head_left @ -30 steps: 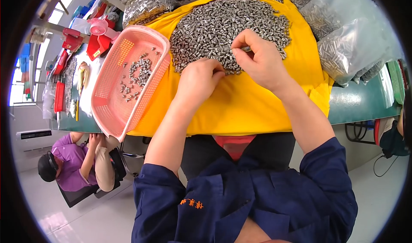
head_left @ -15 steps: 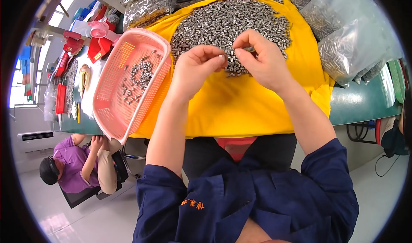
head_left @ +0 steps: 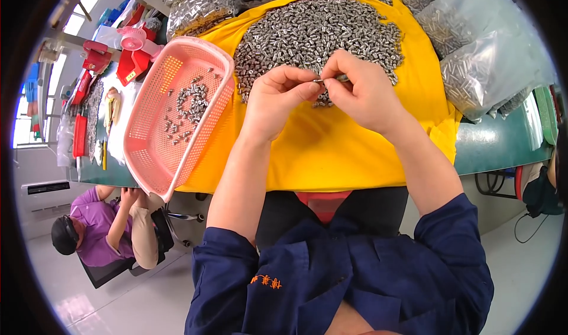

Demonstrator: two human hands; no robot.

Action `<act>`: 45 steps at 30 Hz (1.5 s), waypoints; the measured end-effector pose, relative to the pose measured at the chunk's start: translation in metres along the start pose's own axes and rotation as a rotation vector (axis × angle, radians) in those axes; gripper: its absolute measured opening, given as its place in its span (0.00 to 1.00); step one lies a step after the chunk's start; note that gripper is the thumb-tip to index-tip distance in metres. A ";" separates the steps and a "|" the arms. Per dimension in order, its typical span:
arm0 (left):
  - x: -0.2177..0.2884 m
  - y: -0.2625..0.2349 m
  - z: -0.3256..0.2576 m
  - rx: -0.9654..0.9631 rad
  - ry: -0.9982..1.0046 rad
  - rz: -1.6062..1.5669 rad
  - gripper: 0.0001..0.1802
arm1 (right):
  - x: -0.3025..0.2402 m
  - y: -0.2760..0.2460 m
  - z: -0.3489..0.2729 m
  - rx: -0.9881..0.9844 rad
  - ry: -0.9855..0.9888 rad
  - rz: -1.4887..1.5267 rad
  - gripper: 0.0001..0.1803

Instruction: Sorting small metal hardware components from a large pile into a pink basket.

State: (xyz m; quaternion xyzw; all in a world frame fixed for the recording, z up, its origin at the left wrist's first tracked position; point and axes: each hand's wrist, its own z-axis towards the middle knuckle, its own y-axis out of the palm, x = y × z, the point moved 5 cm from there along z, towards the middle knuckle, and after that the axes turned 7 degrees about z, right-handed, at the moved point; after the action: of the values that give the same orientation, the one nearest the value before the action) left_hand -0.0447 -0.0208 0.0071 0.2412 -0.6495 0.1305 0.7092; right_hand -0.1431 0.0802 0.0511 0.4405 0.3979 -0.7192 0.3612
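My left hand (head_left: 278,98) and my right hand (head_left: 364,92) meet above a yellow cloth (head_left: 331,151), fingertips pinched together on a small silver metal part (head_left: 331,79). Just beyond them lies a broad heap of small silver metal parts (head_left: 313,30) spread on the cloth. A pink perforated plastic basket (head_left: 151,151) sits to the left of my left hand, with several of the same parts scattered in it.
Clear plastic bags of metal parts (head_left: 485,63) lie at the right and at the back left (head_left: 201,7). Red tools and a pink fan (head_left: 133,39) clutter the far left of the green table (head_left: 497,149). A seated person in purple (head_left: 100,228) works at lower left.
My left hand has lifted off the cloth and come up to meet my right hand; both now pinch one small part between them.
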 end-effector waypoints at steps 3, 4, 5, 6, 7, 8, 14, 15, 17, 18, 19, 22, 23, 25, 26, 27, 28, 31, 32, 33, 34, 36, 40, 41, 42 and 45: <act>0.003 0.001 0.000 0.039 0.027 0.097 0.07 | -0.002 0.004 -0.002 0.021 -0.154 -0.279 0.03; 0.004 0.000 -0.001 0.061 0.046 0.116 0.07 | -0.002 0.006 -0.002 0.035 -0.193 -0.309 0.02; 0.004 0.000 -0.003 0.063 0.045 0.116 0.07 | -0.003 0.007 -0.003 0.049 -0.233 -0.338 0.03; 0.004 0.000 -0.003 0.061 0.037 0.156 0.07 | -0.003 0.008 -0.002 0.049 -0.236 -0.339 0.03; 0.004 0.000 -0.003 0.059 0.028 0.197 0.06 | -0.004 0.009 -0.003 0.047 -0.254 -0.364 0.02; 0.006 0.001 -0.003 0.059 0.032 0.197 0.06 | -0.004 0.010 -0.003 0.046 -0.272 -0.389 0.02; 0.013 0.006 -0.002 0.084 0.123 0.698 0.09 | 0.005 0.007 -0.003 0.086 -0.265 -0.408 0.02; 0.011 0.000 -0.001 0.133 0.076 0.713 0.09 | 0.002 0.006 -0.003 0.083 -0.267 -0.407 0.02; 0.006 -0.010 0.000 0.194 0.051 0.620 0.08 | 0.001 -0.002 -0.001 0.108 -0.096 -0.248 0.03; 0.005 -0.012 0.000 0.193 0.051 0.621 0.08 | 0.002 -0.001 -0.001 0.109 -0.096 -0.248 0.03; 0.005 -0.013 0.000 0.177 0.062 0.531 0.08 | 0.003 0.000 0.000 0.098 -0.097 -0.230 0.03; -0.001 -0.014 0.000 0.115 0.018 0.230 0.09 | 0.005 0.001 0.000 0.097 -0.086 -0.161 0.03; -0.005 -0.013 0.000 0.070 -0.036 0.020 0.09 | 0.006 0.001 0.000 0.108 -0.075 -0.109 0.03; -0.006 -0.009 -0.001 0.038 -0.061 -0.064 0.09 | 0.006 0.000 0.000 0.109 -0.081 -0.093 0.03; -0.007 -0.007 -0.001 0.004 -0.086 -0.147 0.09 | 0.006 0.000 0.000 0.111 -0.086 -0.077 0.03; -0.007 -0.007 -0.001 0.004 -0.086 -0.147 0.09 | 0.006 0.000 0.000 0.111 -0.086 -0.078 0.03; -0.006 -0.006 -0.001 -0.003 -0.082 -0.126 0.09 | 0.005 0.001 0.000 0.100 -0.083 -0.062 0.03; -0.003 -0.002 -0.002 0.013 -0.096 -0.075 0.09 | 0.004 0.001 0.000 0.086 -0.066 -0.037 0.03; -0.003 -0.001 -0.002 0.036 -0.113 -0.044 0.09 | 0.004 0.001 0.000 0.082 -0.051 -0.027 0.03; -0.003 -0.001 -0.002 0.037 -0.112 -0.045 0.09 | 0.003 0.001 0.000 0.081 -0.052 -0.027 0.03; -0.004 0.000 -0.002 0.035 -0.113 -0.056 0.09 | 0.002 0.001 0.000 0.074 -0.038 -0.037 0.03; -0.005 -0.002 -0.002 0.033 -0.112 -0.069 0.09 | 0.003 0.002 0.000 0.066 -0.026 -0.047 0.03; -0.011 -0.010 -0.001 0.047 -0.103 -0.146 0.08 | 0.005 0.002 0.000 0.090 -0.065 -0.059 0.03; -0.012 -0.009 -0.001 0.010 -0.108 -0.244 0.08 | 0.005 0.002 0.000 0.093 -0.059 -0.031 0.03; -0.011 -0.008 -0.001 0.010 -0.109 -0.245 0.08 | 0.004 0.002 0.000 0.093 -0.058 -0.031 0.03; -0.008 -0.004 -0.003 0.016 -0.107 -0.232 0.08 | 0.004 0.002 0.000 0.089 -0.038 0.033 0.03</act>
State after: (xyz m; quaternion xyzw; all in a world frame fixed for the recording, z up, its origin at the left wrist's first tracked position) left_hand -0.0412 -0.0217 -0.0021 0.3269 -0.6531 0.0397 0.6819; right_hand -0.1424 0.0784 0.0472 0.4487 0.3515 -0.7384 0.3606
